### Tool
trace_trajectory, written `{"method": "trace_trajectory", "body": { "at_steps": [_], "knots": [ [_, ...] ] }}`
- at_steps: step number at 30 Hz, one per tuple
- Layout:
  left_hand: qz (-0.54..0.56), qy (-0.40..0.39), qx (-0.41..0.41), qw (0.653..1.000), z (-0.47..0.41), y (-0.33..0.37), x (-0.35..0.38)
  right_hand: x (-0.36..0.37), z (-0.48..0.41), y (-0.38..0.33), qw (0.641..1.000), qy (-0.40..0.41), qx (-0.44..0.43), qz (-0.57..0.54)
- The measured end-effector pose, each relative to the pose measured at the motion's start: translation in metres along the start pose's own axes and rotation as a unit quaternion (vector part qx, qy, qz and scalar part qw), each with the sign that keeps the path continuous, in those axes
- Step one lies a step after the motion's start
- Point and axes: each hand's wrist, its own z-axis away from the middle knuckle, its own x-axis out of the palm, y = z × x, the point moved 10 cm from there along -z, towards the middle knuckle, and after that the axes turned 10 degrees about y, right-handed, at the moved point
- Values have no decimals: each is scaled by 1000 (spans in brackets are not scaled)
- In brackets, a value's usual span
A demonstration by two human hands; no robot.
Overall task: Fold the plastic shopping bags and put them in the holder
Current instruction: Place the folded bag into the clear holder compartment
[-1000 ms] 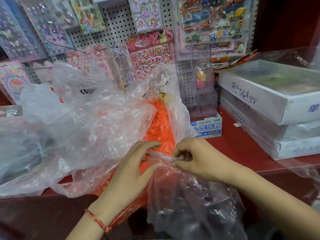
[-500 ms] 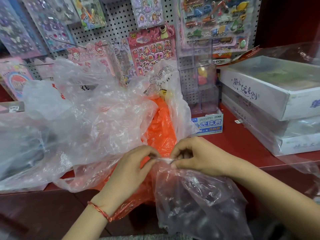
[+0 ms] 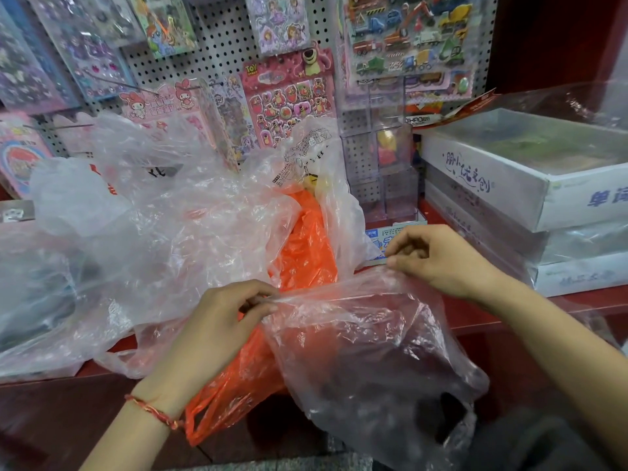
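Note:
A clear plastic bag [image 3: 367, 362] hangs in front of the red counter, its top edge stretched between my hands. My left hand [image 3: 221, 321] pinches the left end of that edge. My right hand [image 3: 438, 256] pinches the right end, higher and further back. Behind them an orange plastic bag [image 3: 302, 249] lies over the counter edge, its handle dangling below. A heap of clear, crumpled bags [image 3: 163, 232] covers the counter on the left. No bag holder can be made out.
Stacked white boxes [image 3: 509, 185] stand at the right on the red counter [image 3: 577, 300]. A clear acrylic display case [image 3: 380, 171] and a small blue-and-white box [image 3: 377, 239] sit behind my right hand. Sticker sheets hang on the pegboard wall [image 3: 224, 49] behind.
My hands have drawn apart, the right one moving right and back, so the clear bag's top edge is now pulled out wide between them.

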Motion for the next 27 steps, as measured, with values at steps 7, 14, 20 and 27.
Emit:
{"method": "trace_trajectory", "body": {
  "at_steps": [7, 14, 20, 27],
  "knots": [
    [63, 35, -91, 993, -2, -33, -6, -13, 15, 52, 968, -12, 239, -74],
    [55, 39, -109, 992, -2, -39, 1, 58, 67, 41, 866, -350, 302, -189],
    [196, 125, -212, 949, 1, -49, 7, 59, 35, 16, 809, -253, 271, -456],
    [140, 217, -155, 953, 2, -28, -7, 20, 21, 41, 916, -160, 247, -272]
  ]
}}
